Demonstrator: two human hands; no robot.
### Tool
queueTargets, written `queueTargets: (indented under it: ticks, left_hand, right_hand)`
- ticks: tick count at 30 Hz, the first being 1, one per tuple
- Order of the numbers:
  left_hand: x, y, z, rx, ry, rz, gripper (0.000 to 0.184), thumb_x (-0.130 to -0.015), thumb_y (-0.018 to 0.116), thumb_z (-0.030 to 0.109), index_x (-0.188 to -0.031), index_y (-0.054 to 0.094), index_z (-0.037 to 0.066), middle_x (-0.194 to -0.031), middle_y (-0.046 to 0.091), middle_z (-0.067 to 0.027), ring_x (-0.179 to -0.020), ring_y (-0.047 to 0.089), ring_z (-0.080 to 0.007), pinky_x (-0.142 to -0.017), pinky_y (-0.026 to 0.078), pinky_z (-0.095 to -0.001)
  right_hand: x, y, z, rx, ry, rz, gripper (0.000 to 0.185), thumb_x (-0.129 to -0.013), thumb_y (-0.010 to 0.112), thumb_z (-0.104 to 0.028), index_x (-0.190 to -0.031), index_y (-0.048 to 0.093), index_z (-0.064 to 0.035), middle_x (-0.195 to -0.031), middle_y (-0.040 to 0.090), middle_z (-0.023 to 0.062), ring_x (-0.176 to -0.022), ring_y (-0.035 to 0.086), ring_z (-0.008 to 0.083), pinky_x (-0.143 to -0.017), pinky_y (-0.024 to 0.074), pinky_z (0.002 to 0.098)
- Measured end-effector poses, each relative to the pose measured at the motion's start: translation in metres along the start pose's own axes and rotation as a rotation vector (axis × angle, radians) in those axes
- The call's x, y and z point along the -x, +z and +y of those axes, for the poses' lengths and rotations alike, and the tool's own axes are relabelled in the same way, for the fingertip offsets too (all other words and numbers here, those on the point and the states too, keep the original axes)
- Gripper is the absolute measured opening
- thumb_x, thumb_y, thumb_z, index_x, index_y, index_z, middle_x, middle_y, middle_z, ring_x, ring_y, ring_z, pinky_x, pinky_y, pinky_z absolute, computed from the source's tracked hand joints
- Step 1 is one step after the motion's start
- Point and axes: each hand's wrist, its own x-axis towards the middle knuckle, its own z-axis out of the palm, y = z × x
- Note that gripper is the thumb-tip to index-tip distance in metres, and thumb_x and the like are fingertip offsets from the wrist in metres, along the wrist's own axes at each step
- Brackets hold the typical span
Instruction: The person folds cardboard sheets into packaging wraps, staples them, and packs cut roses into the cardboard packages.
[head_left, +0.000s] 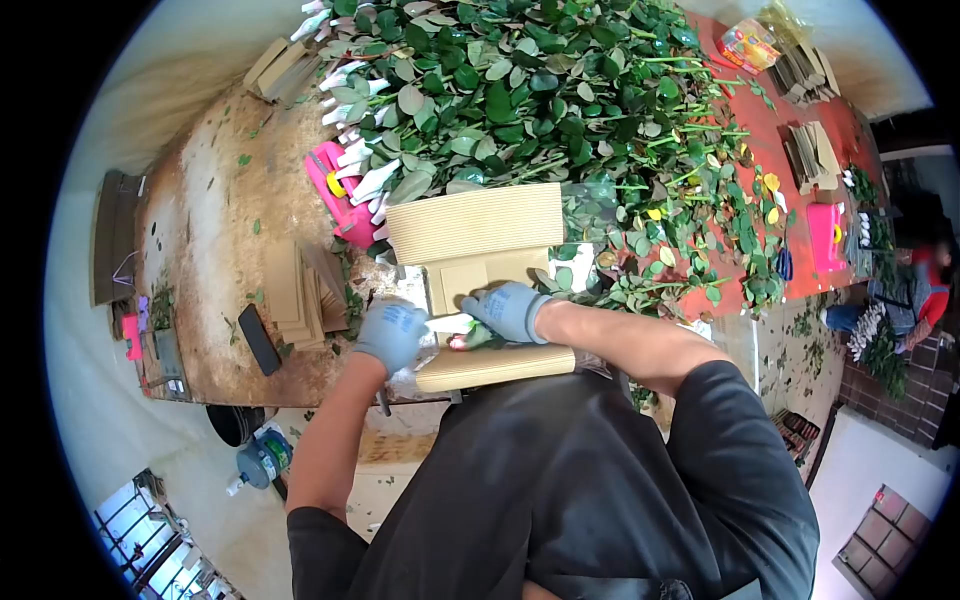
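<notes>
My left hand (392, 335), in a grey-blue glove, is closed at the left edge of an opened corrugated cardboard wrap (475, 225). What its curled fingers hold is hidden. My right hand (508, 310), gloved alike, reaches over the middle of the wrap, its fingers closed on a rose in a white bud sleeve (450, 323). The sleeved bud lies between both hands, tip by the left one. Just below it shows a reddish rose bud (462, 341) with green leaves. The wrap's near flap (495, 368) lies against my dark apron.
A big heap of leafy rose stems (540, 100) covers the table's far side. Left are a pink tool (340, 195), cardboard pieces (292, 295) and a phone (259, 340). At right lie scissors (784, 264) and a pink holder (826, 238). Another person (915, 295) stands far right.
</notes>
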Motion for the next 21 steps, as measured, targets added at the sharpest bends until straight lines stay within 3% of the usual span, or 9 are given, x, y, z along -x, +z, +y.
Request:
queueTargets:
  ticks: [2, 5, 6, 7, 10, 13, 16, 19, 21]
  left_hand:
    - [0.013, 0.007, -0.022, -0.118, -0.348, -0.292, 0.026, -0.087, 0.067, 0.032, -0.100, 0.073, 0.010, -0.100, 0.071, -0.0143, -0.095, 0.069, -0.0304, -0.084, 0.053, -0.0458]
    - [0.035, -0.049, -0.006, -0.179, -0.439, -0.321, 0.033, -0.090, 0.065, 0.034, -0.107, 0.073, 0.008, -0.111, 0.070, -0.0178, -0.103, 0.069, -0.0292, -0.087, 0.052, -0.0471]
    - [0.035, -0.065, 0.006, -0.079, -0.418, -0.239, 0.039, -0.092, 0.065, 0.039, -0.110, 0.072, 0.005, -0.120, 0.068, -0.0193, -0.109, 0.067, -0.0318, -0.092, 0.051, -0.0479]
    - [0.032, -0.051, 0.005, 0.070, -0.246, -0.166, 0.047, -0.093, 0.064, 0.044, -0.116, 0.069, 0.003, -0.124, 0.067, -0.0201, -0.113, 0.066, -0.0340, -0.096, 0.049, -0.0479]
    - [0.018, -0.048, 0.038, 0.564, 0.065, -0.148, 0.076, -0.093, 0.060, 0.062, -0.138, 0.058, 0.000, -0.134, 0.062, -0.0234, -0.121, 0.062, -0.0400, -0.106, 0.046, -0.0472]
    - [0.010, -0.037, 0.063, 0.439, 0.195, -0.240, 0.089, -0.092, 0.060, 0.068, -0.149, 0.048, 0.000, -0.142, 0.057, -0.0268, -0.128, 0.058, -0.0412, -0.110, 0.044, -0.0458]
    - [0.004, -0.037, 0.059, 0.496, 0.170, -0.375, 0.094, -0.089, 0.062, 0.069, -0.151, 0.045, 0.000, -0.146, 0.054, -0.0281, -0.133, 0.054, -0.0418, -0.114, 0.041, -0.0448]
    - [0.002, -0.046, 0.060, 0.529, 0.172, -0.430, 0.092, -0.089, 0.063, 0.068, -0.150, 0.046, 0.000, -0.149, 0.050, -0.0291, -0.137, 0.050, -0.0428, -0.119, 0.034, -0.0460]
    - [0.001, -0.042, 0.055, 0.544, 0.202, -0.381, 0.095, -0.088, 0.065, 0.068, -0.153, 0.043, 0.001, -0.151, 0.048, -0.0290, -0.138, 0.050, -0.0420, -0.119, 0.035, -0.0453]
  right_hand:
    - [0.001, 0.004, 0.001, 0.015, -0.010, 0.020, 0.050, -0.089, 0.063, -0.009, -0.138, 0.049, -0.0042, -0.122, 0.066, 0.0230, -0.109, 0.068, 0.0394, -0.091, 0.0543, 0.0465]
    - [0.001, 0.005, 0.000, 0.056, -0.039, 0.040, 0.050, -0.090, 0.062, -0.010, -0.138, 0.050, -0.0045, -0.122, 0.067, 0.0226, -0.109, 0.068, 0.0389, -0.092, 0.0541, 0.0461]
    - [0.000, 0.001, -0.004, 0.082, -0.053, 0.044, 0.049, -0.091, 0.062, -0.011, -0.138, 0.050, -0.0046, -0.121, 0.067, 0.0223, -0.109, 0.068, 0.0385, -0.092, 0.0540, 0.0460]
    - [0.000, -0.002, -0.008, 0.083, -0.052, 0.051, 0.049, -0.091, 0.062, -0.011, -0.138, 0.050, -0.0046, -0.121, 0.067, 0.0223, -0.109, 0.068, 0.0385, -0.092, 0.0540, 0.0460]
    - [0.001, -0.007, -0.012, 0.101, -0.013, 0.009, 0.045, -0.093, 0.059, -0.013, -0.136, 0.052, -0.0044, -0.117, 0.069, 0.0217, -0.107, 0.069, 0.0382, -0.090, 0.0545, 0.0461]
    - [-0.001, -0.002, -0.010, 0.127, -0.029, 0.063, 0.041, -0.095, 0.056, -0.014, -0.135, 0.055, -0.0040, -0.110, 0.072, 0.0208, -0.103, 0.070, 0.0384, -0.087, 0.0554, 0.0467]
    - [0.004, -0.006, -0.012, 0.127, -0.022, 0.033, 0.039, -0.096, 0.053, -0.014, -0.134, 0.057, -0.0041, -0.106, 0.073, 0.0202, -0.098, 0.072, 0.0388, -0.084, 0.0560, 0.0472]
    - [0.005, -0.009, -0.014, 0.104, -0.014, 0.011, 0.040, -0.097, 0.053, -0.015, -0.135, 0.057, -0.0047, -0.105, 0.074, 0.0193, -0.097, 0.072, 0.0388, -0.083, 0.0560, 0.0477]
    - [0.003, -0.002, -0.013, 0.112, -0.025, 0.019, 0.041, -0.097, 0.053, -0.017, -0.136, 0.057, -0.0054, -0.106, 0.074, 0.0188, -0.097, 0.072, 0.0386, -0.084, 0.0558, 0.0481]
